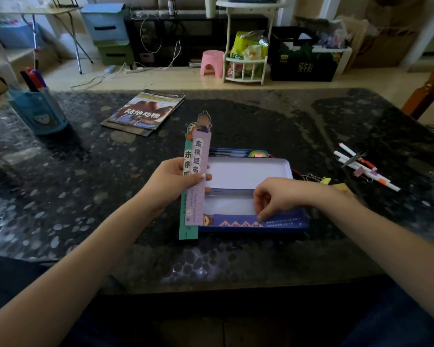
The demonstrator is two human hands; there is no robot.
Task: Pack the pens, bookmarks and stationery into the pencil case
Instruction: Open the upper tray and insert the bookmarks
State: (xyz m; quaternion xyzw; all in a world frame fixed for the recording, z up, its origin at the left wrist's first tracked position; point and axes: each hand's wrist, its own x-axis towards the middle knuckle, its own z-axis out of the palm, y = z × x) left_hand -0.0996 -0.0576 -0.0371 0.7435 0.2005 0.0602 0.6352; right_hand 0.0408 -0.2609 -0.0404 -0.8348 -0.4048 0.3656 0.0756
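The left hand point(179, 177) is pinched around two bookmarks held upright together, a purple bookmark point(198, 176) in front and a green bookmark point(187, 196) behind it, their lower ends hanging just over the left end of the open pencil case point(273, 227). The right hand point(277, 197) has its fingertips point(261, 217) pressed together on a dark blue bookmark point(238, 220) lying flat along the near wall of the case.

The likely slip is in the left grip: the two strips are fanned slightly apart, so the green one could slide out and drop onto the worktop point(236, 266) outside the case. The bookmarks look about as long as the tray, so one laid in askew may catch on an end wall and bow. The raised inner tray point(248, 174) behind the right hand could be nudged if the wrist lifts carelessly.

Room is good. The worktop in front of the case is bare to its near edge, and left of it is open as far as the magazine point(145, 112) and the pen holder point(39, 110). To the right, binder clips point(316, 179) lie just beside the case, with white pens point(366, 169) and scissors point(353, 158) further out, still to be packed.
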